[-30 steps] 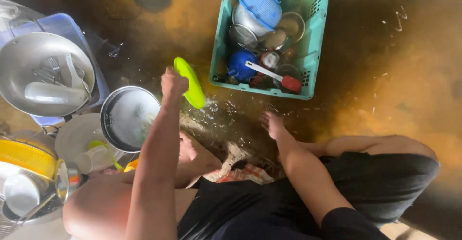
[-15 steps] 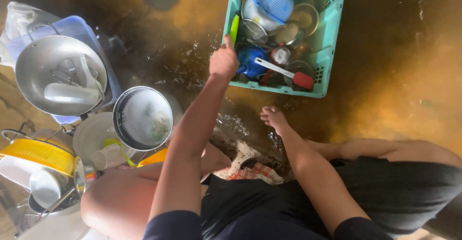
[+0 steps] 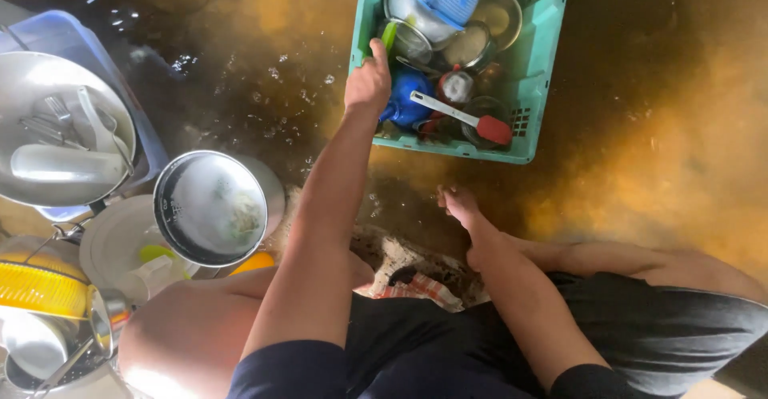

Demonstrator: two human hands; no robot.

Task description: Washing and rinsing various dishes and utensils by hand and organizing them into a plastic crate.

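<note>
**No packages, labels, signs or screens**

Nothing of that kind shows anywhere around the hands: no box, wrapper, printed label, sign or screen, either near the grip or away from it.
</note>
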